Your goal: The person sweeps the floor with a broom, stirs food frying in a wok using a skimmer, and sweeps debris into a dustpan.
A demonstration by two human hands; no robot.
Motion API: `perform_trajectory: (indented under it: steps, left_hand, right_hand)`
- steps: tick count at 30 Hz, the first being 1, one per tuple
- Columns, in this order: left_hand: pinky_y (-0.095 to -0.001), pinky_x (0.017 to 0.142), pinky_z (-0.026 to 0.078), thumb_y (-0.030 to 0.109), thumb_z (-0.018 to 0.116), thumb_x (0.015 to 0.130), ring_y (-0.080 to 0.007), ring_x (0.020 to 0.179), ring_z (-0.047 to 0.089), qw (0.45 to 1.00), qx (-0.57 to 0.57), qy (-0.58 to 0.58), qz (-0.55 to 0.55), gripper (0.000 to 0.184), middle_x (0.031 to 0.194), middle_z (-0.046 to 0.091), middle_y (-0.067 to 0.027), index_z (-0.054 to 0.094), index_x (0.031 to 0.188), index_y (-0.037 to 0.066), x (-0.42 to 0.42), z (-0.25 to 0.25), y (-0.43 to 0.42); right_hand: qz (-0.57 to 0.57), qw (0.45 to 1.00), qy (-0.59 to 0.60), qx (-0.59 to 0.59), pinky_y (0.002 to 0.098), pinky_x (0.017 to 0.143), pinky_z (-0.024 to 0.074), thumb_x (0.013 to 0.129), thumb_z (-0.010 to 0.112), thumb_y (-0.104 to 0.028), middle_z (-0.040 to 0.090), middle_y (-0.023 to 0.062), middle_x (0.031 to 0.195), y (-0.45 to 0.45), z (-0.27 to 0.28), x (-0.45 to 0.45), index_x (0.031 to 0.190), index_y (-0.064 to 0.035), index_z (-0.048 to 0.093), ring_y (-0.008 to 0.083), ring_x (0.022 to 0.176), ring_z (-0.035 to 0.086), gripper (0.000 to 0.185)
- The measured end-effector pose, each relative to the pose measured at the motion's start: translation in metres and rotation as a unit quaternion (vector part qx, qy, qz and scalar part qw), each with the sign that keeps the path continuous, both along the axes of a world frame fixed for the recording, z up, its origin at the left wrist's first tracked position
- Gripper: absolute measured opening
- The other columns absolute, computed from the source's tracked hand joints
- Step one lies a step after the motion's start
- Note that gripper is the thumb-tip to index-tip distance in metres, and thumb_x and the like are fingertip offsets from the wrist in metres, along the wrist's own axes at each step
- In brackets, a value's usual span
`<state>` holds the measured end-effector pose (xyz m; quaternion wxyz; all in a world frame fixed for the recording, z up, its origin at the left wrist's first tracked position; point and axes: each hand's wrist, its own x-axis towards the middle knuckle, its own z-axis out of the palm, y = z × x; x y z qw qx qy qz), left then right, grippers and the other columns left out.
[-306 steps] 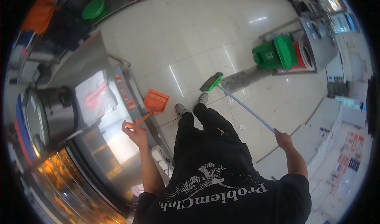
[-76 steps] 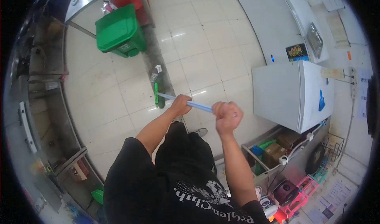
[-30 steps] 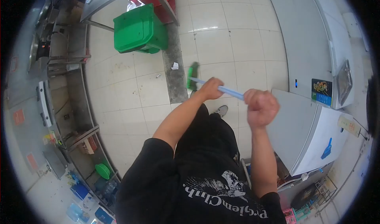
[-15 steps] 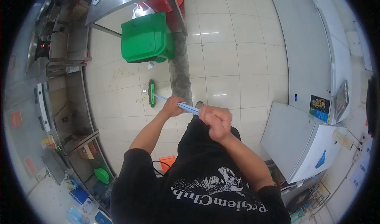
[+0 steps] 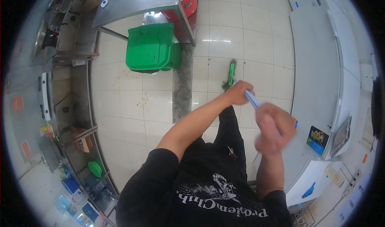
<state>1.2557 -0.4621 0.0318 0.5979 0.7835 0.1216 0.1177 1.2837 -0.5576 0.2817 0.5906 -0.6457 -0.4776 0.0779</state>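
Observation:
A broom has a green head (image 5: 231,74) with dark bristles resting on the tiled floor, and a pale blue handle (image 5: 252,99) slanting up toward me. My left hand (image 5: 240,92) is wrapped around the handle low down, close above the broom head. Higher up, at the handle's top end, my right hand (image 5: 274,129) is closed on it, slightly blurred by motion. The broom head is just ahead of one of my feet, which the arm and head partly hide.
A green lidded bin (image 5: 150,48) stands beside a steel table (image 5: 140,4), with a red container (image 5: 187,6) behind. Small debris (image 5: 143,98) lies on the left floor tiles. Steel shelving (image 5: 74,94) lines the left; a long pale cabinet (image 5: 315,62) runs along the right.
Both hands and the broom have swung to the right. The broom head has moved from the left tiles across the dark floor strip to the right side. Both hands keep their hold.

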Motion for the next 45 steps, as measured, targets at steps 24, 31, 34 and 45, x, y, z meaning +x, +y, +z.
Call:
perform_trajectory:
  steps: [24,31,34,45]
  left_hand:
    - [-0.0501,0.081,0.050,0.013,0.069,0.077,-0.0435,0.087,0.064,0.943,0.061,0.232,0.231,0.009,0.083,0.067,-0.0194,0.067,0.081,0.005,-0.084,-0.006,0.056]
    - [-0.0483,0.079,0.050,0.012,0.073,0.076,-0.0399,0.078,0.065,0.977,0.013,0.004,0.212,0.012,0.075,0.066,-0.0144,0.062,0.075,0.008,-0.001,0.026,0.106]
    - [-0.0489,0.073,0.050,0.015,0.072,0.080,-0.0424,0.074,0.062,0.945,0.060,-0.067,0.313,0.022,0.072,0.064,-0.0185,0.058,0.067,0.005,-0.018,-0.049,0.143]
    - [-0.0506,0.067,0.047,0.015,0.071,0.080,-0.0459,0.070,0.059,0.939,0.082,0.060,0.328,0.026,0.068,0.060,-0.0214,0.057,0.062,0.003,-0.227,-0.079,0.183]
  right_hand:
    - [0.337,0.908,0.241,-0.063,0.0363,0.055,0.0417,0.090,0.060,-0.012,0.054,0.0128,0.065,0.090,-0.037,0.120,0.067,0.0018,0.054,0.0266,0.055,0.052,0.027]
    - [0.267,0.953,0.142,0.001,0.0347,0.052,0.0419,0.087,0.060,-0.016,0.050,0.0093,0.056,0.136,0.048,0.062,0.061,-0.0008,0.047,0.0234,0.049,0.049,0.033]
    - [0.234,0.972,0.011,-0.021,0.0318,0.049,0.0342,0.092,0.056,-0.017,0.046,0.0071,0.053,0.181,-0.013,0.022,0.059,-0.0028,0.037,0.0188,0.048,0.044,0.041]
    - [0.309,0.910,0.275,0.029,0.0356,0.048,0.0314,0.095,0.057,-0.015,0.041,0.0066,0.051,0.230,-0.074,-0.140,0.059,-0.0019,0.039,0.0182,0.046,0.036,0.042]
